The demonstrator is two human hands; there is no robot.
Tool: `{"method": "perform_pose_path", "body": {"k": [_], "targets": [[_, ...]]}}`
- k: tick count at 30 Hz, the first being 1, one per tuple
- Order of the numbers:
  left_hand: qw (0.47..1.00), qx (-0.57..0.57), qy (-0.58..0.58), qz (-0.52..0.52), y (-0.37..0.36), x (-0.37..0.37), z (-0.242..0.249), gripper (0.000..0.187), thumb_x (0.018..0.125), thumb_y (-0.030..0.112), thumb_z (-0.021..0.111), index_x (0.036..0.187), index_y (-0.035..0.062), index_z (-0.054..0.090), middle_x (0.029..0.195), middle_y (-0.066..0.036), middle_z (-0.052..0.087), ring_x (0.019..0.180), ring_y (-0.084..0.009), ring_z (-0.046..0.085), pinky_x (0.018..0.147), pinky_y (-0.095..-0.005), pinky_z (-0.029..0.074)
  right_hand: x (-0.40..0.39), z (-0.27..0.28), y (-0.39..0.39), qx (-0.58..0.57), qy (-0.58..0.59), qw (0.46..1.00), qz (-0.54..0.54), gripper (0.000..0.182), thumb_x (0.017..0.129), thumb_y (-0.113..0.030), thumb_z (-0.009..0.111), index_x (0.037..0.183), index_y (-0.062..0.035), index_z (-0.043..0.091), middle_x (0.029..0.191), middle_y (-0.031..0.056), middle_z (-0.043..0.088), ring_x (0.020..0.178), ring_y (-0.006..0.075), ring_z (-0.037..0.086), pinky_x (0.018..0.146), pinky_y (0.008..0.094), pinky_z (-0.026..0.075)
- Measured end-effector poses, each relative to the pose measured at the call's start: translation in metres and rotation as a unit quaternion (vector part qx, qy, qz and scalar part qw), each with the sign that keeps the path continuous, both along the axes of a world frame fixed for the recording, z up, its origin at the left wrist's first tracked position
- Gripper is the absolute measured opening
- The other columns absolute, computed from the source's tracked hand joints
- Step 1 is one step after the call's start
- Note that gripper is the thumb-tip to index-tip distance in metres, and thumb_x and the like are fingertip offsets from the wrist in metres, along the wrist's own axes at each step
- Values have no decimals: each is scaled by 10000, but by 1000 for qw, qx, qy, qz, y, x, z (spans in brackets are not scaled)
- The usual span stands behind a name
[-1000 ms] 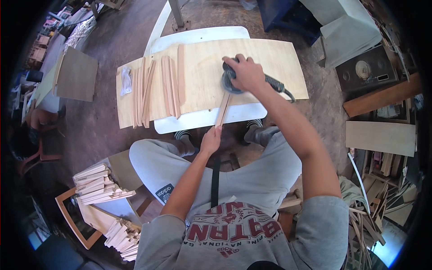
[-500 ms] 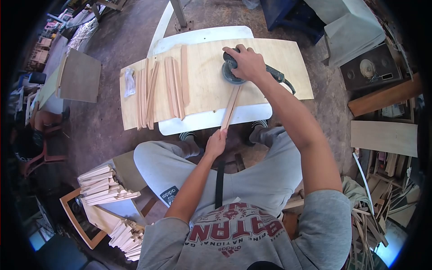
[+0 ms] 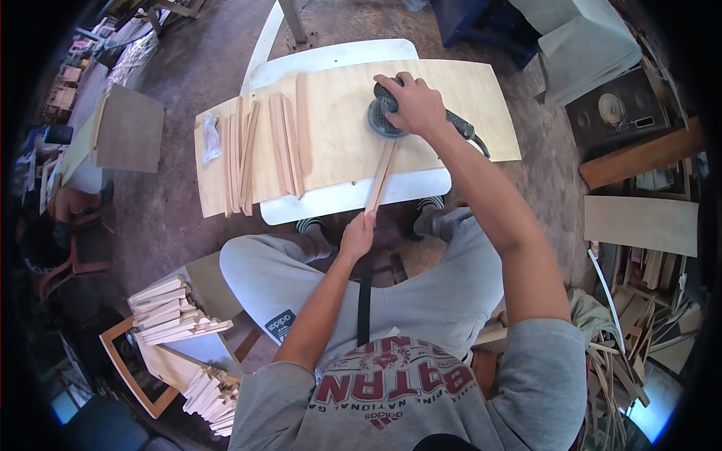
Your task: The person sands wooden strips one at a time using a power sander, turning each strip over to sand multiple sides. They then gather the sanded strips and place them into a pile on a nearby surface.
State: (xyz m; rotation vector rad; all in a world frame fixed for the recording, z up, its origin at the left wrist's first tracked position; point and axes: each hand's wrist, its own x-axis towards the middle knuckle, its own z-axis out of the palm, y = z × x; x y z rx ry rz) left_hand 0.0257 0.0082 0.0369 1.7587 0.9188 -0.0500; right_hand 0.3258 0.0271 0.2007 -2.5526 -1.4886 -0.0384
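Observation:
My right hand [image 3: 415, 105] is wrapped over the top of a dark orbital sander [image 3: 381, 120], whose cord trails off to the right. The sander rests on the far part of a narrow wooden strip [image 3: 381, 175] and hides that end. My left hand [image 3: 358, 236] grips the near end of the same strip, just off the board's front edge. Beneath lies a light plywood board [image 3: 338, 98] on a white table [image 3: 346, 201]. To the left on the board are wooden strips [image 3: 286, 146] in a group and more strips [image 3: 241, 158] beside them.
A clear plastic bag [image 3: 211, 139] lies at the board's left end. Stacked wooden pieces [image 3: 169, 310] sit low on the left, near a wooden frame [image 3: 113, 353]. A person [image 3: 53, 233] sits at far left. Scrap wood [image 3: 620, 361] and a speaker panel [image 3: 613, 113] line the right.
The whole view has shifted slightly. Both hands, the sander and the strip stay in nearly the same places on the board.

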Motion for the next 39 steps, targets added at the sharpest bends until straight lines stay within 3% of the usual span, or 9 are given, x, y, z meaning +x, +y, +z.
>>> {"method": "perform_pose_path", "body": {"k": [1,4,13,19,22,25,28,31,39], "targets": [[1000,7,-10,2,1,0,-5,556,1098,501,447,911,7,621,704,-97,628,667,-214,644,650,-383,505,3,0,2,6,-5,1000,-7,743,741,-225,791,1430,-368,549,1303,109,626,1056,367,693,796,474,627],[1000,-25,13,6,0,0,-2,558,1091,489,429,987,-8,657,904,-252,706,929,-469,691,796,-510,522,3,0,-3,-5,-13,1000,2,752,740,-223,793,1436,-365,547,1301,109,630,1055,367,693,798,472,627],[995,-93,28,10,2,-2,0,557,1093,496,436,975,0,659,856,-228,696,874,-409,707,785,-474,527,6,-2,-6,-12,-16,1000,-9,777,747,-239,803,1460,-381,528,1316,102,627,1100,362,681,824,464,622],[1000,-15,4,7,0,-2,-4,558,1091,496,435,965,0,657,885,-248,699,909,-453,695,794,-489,526,4,3,-16,-5,28,999,-19,790,748,-249,811,1472,-379,522,1340,111,614,1113,351,676,846,468,617],[1000,5,-18,14,-2,-2,-8,555,1099,507,449,893,17,607,686,-66,601,638,-175,611,620,-365,485,-13,5,-23,-34,38,999,-11,791,748,-255,816,1475,-361,522,1343,119,614,1106,357,680,840,472,617],[1000,10,2,13,-6,-3,-4,556,1099,505,434,921,11,618,722,-129,638,679,-268,656,660,-414,504,-31,12,-38,-50,40,998,-28,799,744,-258,824,1478,-346,522,1345,126,614,1095,363,684,838,474,617],[1000,8,2,11,-5,0,7,519,1086,478,438,994,5,632,943,-302,687,966,-527,643,813,-585,489,-30,7,-62,-32,46,997,-52,807,741,-259,826,1482,-344,518,1347,131,612,1086,369,687,832,478,616],[1000,12,11,4,-9,6,9,534,1097,473,421,977,-4,630,865,-264,671,891,-497,654,770,-531,502,-30,8,-68,-51,54,996,-57,792,744,-255,817,1476,-343,527,1353,130,612,1090,368,686,820,485,612],[1000,14,17,9,-8,8,14,505,1087,465,449,993,-1,622,918,-303,676,942,-527,642,793,-581,483,-27,16,-69,-87,58,991,-81,783,750,-250,799,1484,-334,540,1359,109,615,1166,336,664,908,476,592]]}}
